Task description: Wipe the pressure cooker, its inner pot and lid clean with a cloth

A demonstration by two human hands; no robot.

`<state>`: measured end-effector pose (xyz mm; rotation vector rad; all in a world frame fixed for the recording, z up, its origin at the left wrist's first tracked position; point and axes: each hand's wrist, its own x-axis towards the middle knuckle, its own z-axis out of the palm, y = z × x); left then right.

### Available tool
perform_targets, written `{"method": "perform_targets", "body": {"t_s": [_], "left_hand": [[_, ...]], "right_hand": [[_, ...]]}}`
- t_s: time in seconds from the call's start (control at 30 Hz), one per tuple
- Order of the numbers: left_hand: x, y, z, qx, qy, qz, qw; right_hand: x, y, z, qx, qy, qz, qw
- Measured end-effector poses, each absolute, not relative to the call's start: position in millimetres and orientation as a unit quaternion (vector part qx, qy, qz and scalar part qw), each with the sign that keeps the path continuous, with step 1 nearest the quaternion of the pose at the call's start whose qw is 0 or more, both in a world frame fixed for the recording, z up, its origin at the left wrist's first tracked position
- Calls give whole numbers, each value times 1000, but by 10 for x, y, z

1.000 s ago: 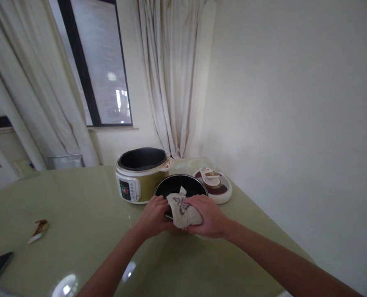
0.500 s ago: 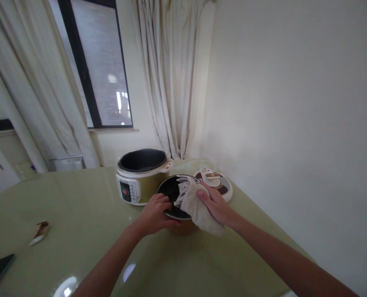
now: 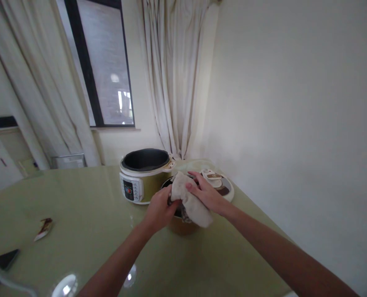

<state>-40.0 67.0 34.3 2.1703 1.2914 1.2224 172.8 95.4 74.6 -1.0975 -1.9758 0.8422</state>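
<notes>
A pale cloth [image 3: 194,206] with a dark printed patch is bunched over the mouth of the inner pot [image 3: 183,228], a dark-lined pot with a brownish outside standing on the table. My right hand [image 3: 206,193] grips the cloth from the right, thumb on top. At the pot's left rim, my left hand [image 3: 161,209] is closed on the cloth's left edge; its fingertips are partly hidden. Much of the pot's opening is covered by the cloth and hands. Behind it to the left stands the open electric pressure cooker [image 3: 146,177] with a white control panel.
The cooker's round lid [image 3: 227,187] lies to the right behind the pot, near the wall. On the left of the glossy green table [image 3: 103,222] are a small white-and-brown piece [image 3: 44,229], a dark flat device [image 3: 4,260] and a pale cable [image 3: 10,282].
The cloth swung to the right in my right hand, then came back left over the pot's mouth. My left hand went from holding the pot's rim to gripping the cloth's edge.
</notes>
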Motion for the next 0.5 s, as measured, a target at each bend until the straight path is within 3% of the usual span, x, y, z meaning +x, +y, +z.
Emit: {"method": "perform_targets", "body": {"t_s": [0.13,0.37,0.5], "left_hand": [[-390,757,537,764,475,413,143],[-313,920,710,743,500,434,101],[-457,843,554,768,471,413,134]], "right_hand": [[1820,1038,920,-384,-848,281,235],[1836,1212,1240,-402,-892,22,209],[1910,1085,1204,-378,-908,-5,182]]}}
